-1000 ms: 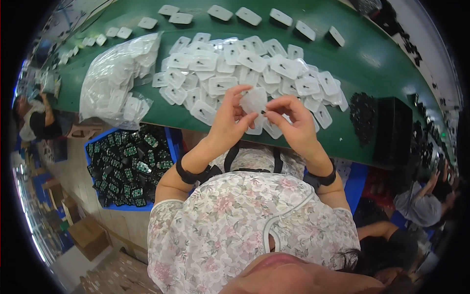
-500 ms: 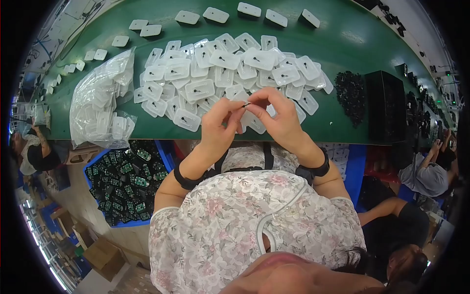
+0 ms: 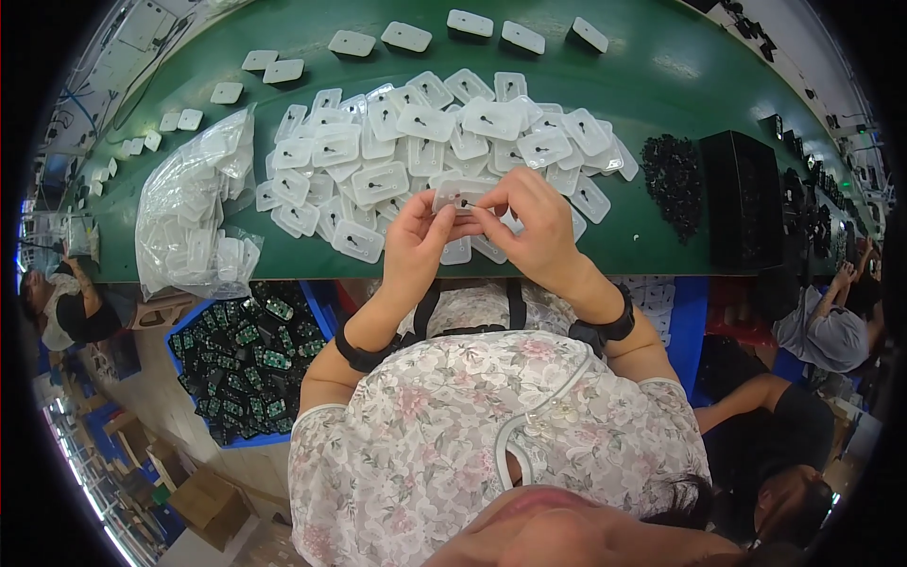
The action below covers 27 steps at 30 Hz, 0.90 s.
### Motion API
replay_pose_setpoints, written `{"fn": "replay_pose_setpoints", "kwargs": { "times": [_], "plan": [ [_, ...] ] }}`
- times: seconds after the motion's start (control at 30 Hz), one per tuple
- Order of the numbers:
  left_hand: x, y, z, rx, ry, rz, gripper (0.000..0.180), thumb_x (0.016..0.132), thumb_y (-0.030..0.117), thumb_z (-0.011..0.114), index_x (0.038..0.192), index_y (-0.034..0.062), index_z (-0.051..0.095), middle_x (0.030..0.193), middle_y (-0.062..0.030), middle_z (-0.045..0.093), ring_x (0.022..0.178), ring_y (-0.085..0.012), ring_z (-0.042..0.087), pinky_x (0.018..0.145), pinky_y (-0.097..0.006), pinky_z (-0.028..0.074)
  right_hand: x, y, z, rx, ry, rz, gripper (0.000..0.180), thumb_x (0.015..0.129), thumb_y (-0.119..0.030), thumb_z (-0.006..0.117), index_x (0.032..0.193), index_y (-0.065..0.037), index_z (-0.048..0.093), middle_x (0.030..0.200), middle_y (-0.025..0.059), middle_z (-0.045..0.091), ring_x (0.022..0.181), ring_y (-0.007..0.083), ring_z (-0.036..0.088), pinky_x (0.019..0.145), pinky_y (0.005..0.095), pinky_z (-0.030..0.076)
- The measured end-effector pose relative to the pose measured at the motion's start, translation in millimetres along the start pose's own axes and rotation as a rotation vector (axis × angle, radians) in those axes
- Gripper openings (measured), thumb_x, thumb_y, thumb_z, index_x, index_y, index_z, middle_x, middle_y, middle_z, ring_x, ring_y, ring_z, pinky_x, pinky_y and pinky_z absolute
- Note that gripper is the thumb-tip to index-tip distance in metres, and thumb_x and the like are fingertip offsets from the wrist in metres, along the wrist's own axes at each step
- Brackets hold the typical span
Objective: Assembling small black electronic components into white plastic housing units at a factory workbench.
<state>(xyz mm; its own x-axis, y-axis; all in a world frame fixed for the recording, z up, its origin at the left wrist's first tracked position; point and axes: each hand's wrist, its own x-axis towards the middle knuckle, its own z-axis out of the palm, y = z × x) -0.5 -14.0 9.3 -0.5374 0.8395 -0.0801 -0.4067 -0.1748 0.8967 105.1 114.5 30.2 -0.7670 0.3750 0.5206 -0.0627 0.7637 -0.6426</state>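
Between the thumb and fingers of my left hand is a translucent white plastic cover, held tilted above the near side of the pile. My right hand is closed in a pinch at a small black part on that cover; its exact shape is too small to make out. Behind and around both hands spreads a heap of similar translucent covers, many with a small black part in the middle. To the right lies a heap of loose small black parts.
A clear plastic bag of covers rests at left on the green table. Along the far side stand several white-topped pieces. A black box is at right. Below the table edge, a blue bin holds green circuit boards; co-workers sit on both sides.
Before, both hands met fingertip to fingertip around a small dark part. Now my left hand has a translucent cover, and my right fingers bring the black part against it.
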Motion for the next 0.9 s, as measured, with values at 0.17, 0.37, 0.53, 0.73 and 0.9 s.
{"fn": "replay_pose_setpoints", "kwargs": {
  "times": [0.17, 0.37, 0.53, 0.73, 0.9],
  "plan": [
    [1, -2, 4, 0.030, 0.009, 0.026, 0.014, 0.091, 0.000, 0.044, 0.104, -0.0057, 0.047, 0.099, -0.0138, 0.058, 0.092, -0.0208, 0.061, 0.084, -0.032, 0.051, -3, 2, 5, 0.123, 0.038, 0.216, 0.011, 0.071, -0.005, 0.068, 0.075, -0.003, 0.057, 0.068, 0.0038, 0.053, 0.058, 0.0137, 0.049, 0.053, 0.0243, 0.039],
    [1, -14, 0, 0.251, -0.011, 0.181, 0.012, 0.089, 0.000, 0.049, 0.101, -0.0027, 0.050, 0.095, -0.0058, 0.057, 0.086, -0.0104, 0.056, 0.078, -0.024, 0.046, -9, 8, 9, 0.569, -0.079, 0.591, 0.012, 0.081, -0.011, 0.063, 0.083, -0.002, 0.056, 0.077, -0.0009, 0.058, 0.065, 0.0026, 0.050, 0.056, 0.0182, 0.041],
    [0, -17, 2, 0.450, 0.050, 0.282, 0.014, 0.089, 0.001, 0.051, 0.102, -0.0029, 0.052, 0.091, -0.0041, 0.055, 0.083, -0.0097, 0.054, 0.073, -0.023, 0.046, -17, 11, 26, 0.785, 0.052, 0.575, 0.012, 0.079, -0.011, 0.064, 0.077, -0.002, 0.056, 0.070, 0.0007, 0.058, 0.062, 0.0057, 0.050, 0.056, 0.0212, 0.042],
    [-1, -20, 2, 0.539, 0.024, 0.385, 0.012, 0.091, 0.004, 0.049, 0.100, -0.0042, 0.050, 0.091, -0.0090, 0.058, 0.080, -0.0137, 0.059, 0.072, -0.026, 0.050, -15, -2, 9, 0.503, 0.105, 0.542, 0.025, 0.072, -0.016, 0.070, 0.085, -0.003, 0.053, 0.080, 0.0049, 0.055, 0.070, 0.0154, 0.054, 0.060, 0.0277, 0.044],
    [-2, -23, -3, 0.390, -0.008, 0.261, 0.012, 0.092, 0.005, 0.047, 0.097, -0.0054, 0.046, 0.090, -0.0156, 0.061, 0.078, -0.0205, 0.064, 0.074, -0.030, 0.053, -12, 8, -9, 0.309, 0.001, 0.345, 0.033, 0.065, -0.023, 0.073, 0.087, -0.006, 0.054, 0.085, 0.0073, 0.053, 0.076, 0.0231, 0.055, 0.064, 0.0325, 0.044]
  ]
}}
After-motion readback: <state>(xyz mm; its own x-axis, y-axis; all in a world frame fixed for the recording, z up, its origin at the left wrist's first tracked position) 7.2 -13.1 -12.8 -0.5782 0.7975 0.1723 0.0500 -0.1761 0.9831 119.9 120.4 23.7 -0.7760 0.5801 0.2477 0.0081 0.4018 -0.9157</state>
